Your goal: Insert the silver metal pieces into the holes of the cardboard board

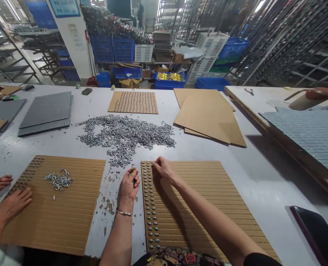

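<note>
In front of me lies a ribbed cardboard sheet (197, 199) with small grey oval metal pieces (149, 203) set in two columns down its left side. My right hand (165, 170) pinches at the top of these columns; whatever its fingertips hold is too small to see clearly. Just left of the sheet, my left hand (130, 183) is curled, palm up, around a few of the small metal pieces. Beyond both hands spreads a loose heap of the same metal pieces (125, 135) on the white table (208, 149).
At the left, a co-worker's hands (17, 203) rest by another cardboard sheet (61, 221) bearing a small pile of pieces (59, 180). A filled sheet (134, 102) lies at the back. Stacked cardboard (202, 114) is at the right, grey sheets (47, 111) left, a phone (316, 232) near right.
</note>
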Action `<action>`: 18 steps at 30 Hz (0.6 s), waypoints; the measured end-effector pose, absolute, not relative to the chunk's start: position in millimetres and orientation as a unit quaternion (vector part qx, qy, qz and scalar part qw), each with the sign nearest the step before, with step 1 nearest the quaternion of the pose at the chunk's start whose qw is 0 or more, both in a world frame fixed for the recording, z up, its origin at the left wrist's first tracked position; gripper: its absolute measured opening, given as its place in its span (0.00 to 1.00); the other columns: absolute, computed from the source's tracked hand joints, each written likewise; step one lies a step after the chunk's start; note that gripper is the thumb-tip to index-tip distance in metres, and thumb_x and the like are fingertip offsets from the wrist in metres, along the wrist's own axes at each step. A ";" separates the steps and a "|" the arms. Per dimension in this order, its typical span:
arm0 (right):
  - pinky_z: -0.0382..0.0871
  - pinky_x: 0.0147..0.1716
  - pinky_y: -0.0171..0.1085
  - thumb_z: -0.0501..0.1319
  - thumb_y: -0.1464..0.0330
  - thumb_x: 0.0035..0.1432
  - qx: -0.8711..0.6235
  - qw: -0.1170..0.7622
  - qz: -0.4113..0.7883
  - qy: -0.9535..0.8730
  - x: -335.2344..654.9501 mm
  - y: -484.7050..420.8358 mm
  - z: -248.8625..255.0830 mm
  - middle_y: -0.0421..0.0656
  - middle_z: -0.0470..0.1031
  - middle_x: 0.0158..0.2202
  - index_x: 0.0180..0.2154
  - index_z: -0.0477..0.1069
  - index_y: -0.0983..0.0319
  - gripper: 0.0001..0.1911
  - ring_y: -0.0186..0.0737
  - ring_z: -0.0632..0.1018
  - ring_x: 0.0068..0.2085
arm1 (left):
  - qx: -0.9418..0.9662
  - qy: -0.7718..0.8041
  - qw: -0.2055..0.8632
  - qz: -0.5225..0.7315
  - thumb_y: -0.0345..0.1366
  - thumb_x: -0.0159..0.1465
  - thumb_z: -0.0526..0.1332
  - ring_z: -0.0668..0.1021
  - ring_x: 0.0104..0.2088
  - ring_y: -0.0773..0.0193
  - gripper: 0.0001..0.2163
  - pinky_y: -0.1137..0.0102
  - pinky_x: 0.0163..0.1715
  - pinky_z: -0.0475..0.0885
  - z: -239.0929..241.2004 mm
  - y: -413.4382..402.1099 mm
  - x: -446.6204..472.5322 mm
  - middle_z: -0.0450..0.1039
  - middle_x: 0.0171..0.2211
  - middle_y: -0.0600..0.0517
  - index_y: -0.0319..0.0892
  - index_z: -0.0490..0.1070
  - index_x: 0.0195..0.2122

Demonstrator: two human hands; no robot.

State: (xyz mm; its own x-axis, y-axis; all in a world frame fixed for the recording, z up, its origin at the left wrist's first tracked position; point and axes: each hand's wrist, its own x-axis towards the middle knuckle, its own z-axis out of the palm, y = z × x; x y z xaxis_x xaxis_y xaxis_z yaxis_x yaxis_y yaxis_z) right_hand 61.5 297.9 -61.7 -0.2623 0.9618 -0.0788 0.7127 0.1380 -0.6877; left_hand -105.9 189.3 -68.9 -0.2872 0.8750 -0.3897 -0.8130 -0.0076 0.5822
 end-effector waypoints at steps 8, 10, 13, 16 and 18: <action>0.59 0.28 0.33 0.58 0.64 0.55 -0.556 0.253 0.353 -0.709 56.7 289.6 -54.9 0.38 0.70 0.24 0.28 0.67 0.62 0.08 0.35 0.69 0.26 | 0.090 0.407 0.607 0.676 0.34 0.48 0.72 0.63 0.18 0.78 0.14 0.81 0.12 0.49 -64.9 186.9 -100.2 0.70 0.26 0.54 0.37 0.71 0.33; 0.59 0.27 0.33 0.57 0.61 0.57 -0.507 0.288 0.393 -0.711 55.0 276.1 -49.2 0.38 0.69 0.23 0.28 0.68 0.62 0.11 0.35 0.68 0.25 | 0.109 0.415 0.617 0.660 0.35 0.48 0.71 0.64 0.18 0.78 0.15 0.81 0.12 0.49 -64.0 185.5 -96.7 0.71 0.26 0.54 0.37 0.71 0.34; 0.58 0.25 0.32 0.56 0.59 0.58 -0.445 0.286 0.467 -0.708 50.5 253.4 -43.9 0.38 0.68 0.23 0.30 0.70 0.63 0.14 0.34 0.67 0.25 | 0.139 0.432 0.621 0.639 0.37 0.50 0.70 0.62 0.16 0.78 0.16 0.81 0.12 0.48 -62.4 182.6 -90.4 0.69 0.22 0.57 0.38 0.70 0.36; 0.58 0.24 0.31 0.57 0.58 0.58 -0.438 0.297 0.494 -0.690 48.4 237.8 -42.4 0.37 0.68 0.23 0.30 0.70 0.63 0.15 0.33 0.66 0.25 | 0.168 0.455 0.614 0.623 0.40 0.51 0.70 0.59 0.14 0.78 0.15 0.81 0.14 0.49 -61.6 180.1 -85.7 0.61 0.16 0.62 0.40 0.68 0.35; 0.57 0.23 0.31 0.57 0.57 0.58 -0.439 0.302 0.509 -0.676 49.7 232.7 -41.2 0.37 0.66 0.22 0.27 0.69 0.63 0.16 0.32 0.65 0.24 | 0.187 0.468 0.605 0.617 0.40 0.50 0.70 0.60 0.15 0.78 0.15 0.81 0.15 0.51 -61.8 178.9 -83.6 0.62 0.16 0.62 0.40 0.67 0.33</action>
State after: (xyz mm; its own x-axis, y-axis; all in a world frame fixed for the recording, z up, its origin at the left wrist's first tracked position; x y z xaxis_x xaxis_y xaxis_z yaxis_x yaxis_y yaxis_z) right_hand 49.7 232.7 -41.2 -0.4317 0.9012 -0.0383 0.2860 0.0965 -0.9534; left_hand -83.6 178.9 -61.8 -0.1978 0.9210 -0.3356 -0.5714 0.1699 0.8029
